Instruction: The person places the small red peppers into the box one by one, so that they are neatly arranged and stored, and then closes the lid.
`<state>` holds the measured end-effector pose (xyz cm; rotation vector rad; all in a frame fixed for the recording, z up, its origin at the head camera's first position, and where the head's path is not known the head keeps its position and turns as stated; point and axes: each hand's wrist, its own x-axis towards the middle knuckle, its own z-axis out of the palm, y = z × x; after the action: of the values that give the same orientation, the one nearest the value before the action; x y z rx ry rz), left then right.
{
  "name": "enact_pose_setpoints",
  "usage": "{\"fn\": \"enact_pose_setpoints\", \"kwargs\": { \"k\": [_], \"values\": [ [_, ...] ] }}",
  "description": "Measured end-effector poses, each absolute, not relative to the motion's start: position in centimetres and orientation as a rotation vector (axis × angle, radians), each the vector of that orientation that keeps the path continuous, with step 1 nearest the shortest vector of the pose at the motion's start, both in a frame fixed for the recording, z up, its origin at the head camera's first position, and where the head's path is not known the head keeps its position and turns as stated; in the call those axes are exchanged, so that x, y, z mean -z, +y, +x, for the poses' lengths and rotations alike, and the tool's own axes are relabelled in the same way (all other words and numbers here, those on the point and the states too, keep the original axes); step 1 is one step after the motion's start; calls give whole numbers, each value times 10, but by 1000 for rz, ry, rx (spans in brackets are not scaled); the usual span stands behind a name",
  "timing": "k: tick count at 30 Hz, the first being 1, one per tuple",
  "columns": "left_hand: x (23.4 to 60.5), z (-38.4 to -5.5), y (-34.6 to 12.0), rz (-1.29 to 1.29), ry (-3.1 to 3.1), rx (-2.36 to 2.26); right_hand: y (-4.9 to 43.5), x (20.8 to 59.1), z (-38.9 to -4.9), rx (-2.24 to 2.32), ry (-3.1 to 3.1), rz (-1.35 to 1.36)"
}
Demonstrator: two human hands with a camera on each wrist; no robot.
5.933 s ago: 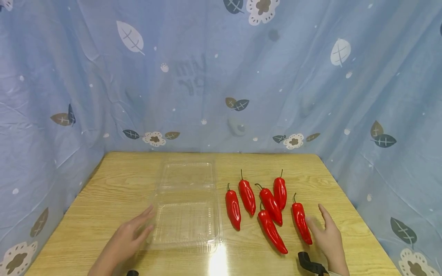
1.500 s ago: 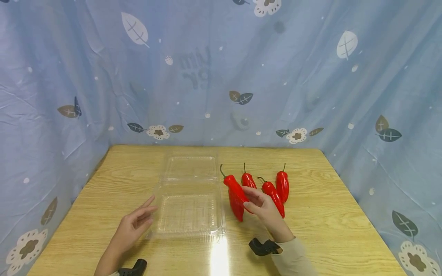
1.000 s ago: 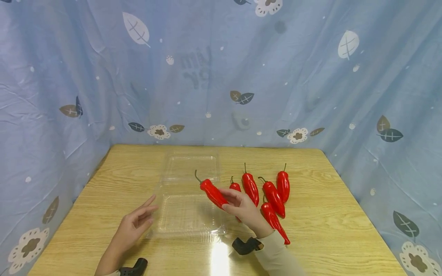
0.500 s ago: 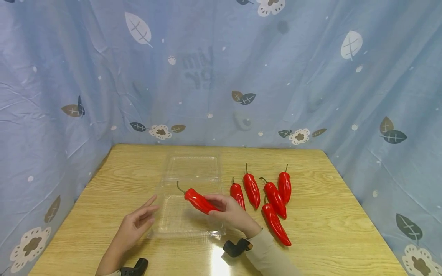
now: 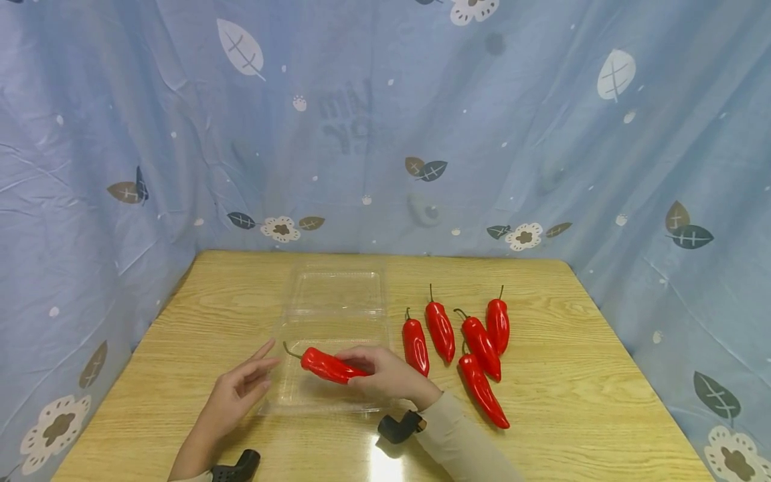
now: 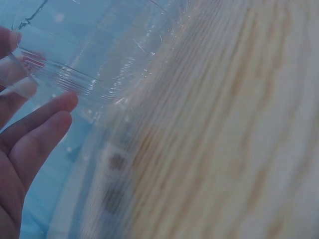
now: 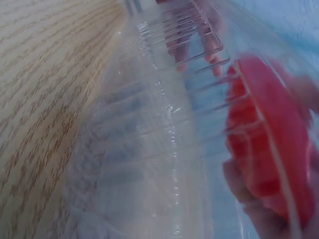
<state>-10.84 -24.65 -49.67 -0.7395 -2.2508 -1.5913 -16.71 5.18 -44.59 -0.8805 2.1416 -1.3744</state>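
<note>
In the head view my right hand (image 5: 382, 375) grips a shiny red chili pepper (image 5: 325, 365) by its tip end. The pepper lies nearly level over the front half of a clear plastic clamshell box (image 5: 301, 406), its green stem pointing left. In the right wrist view the same pepper (image 7: 264, 134) shows through the box's ribbed clear wall. My left hand (image 5: 233, 395) stays at the box's left edge, fingers loosely extended. The left wrist view shows its fingertips (image 6: 62, 102) close to or touching the clear rim; exact contact is hard to tell.
Several more red chili peppers (image 5: 440, 331) lie to the right of the box, stems pointing away. The box's lid half (image 5: 337, 292) lies unfolded behind it. A blue patterned curtain (image 5: 373, 134) hangs around the back and sides of the wooden table (image 5: 578, 375).
The rightmost pepper from the first frame has been picked up. My right hand has carried it left and lowered it over the box. My left hand has stayed by the box.
</note>
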Motion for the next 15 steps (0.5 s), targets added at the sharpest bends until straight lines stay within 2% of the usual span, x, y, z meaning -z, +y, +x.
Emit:
{"fn": "enact_pose_setpoints", "kwargs": {
  "k": [15],
  "values": [
    [497,-108,-248,-745,-2275,1590,50,445,-167,1109,2173,-954]
  ]
}}
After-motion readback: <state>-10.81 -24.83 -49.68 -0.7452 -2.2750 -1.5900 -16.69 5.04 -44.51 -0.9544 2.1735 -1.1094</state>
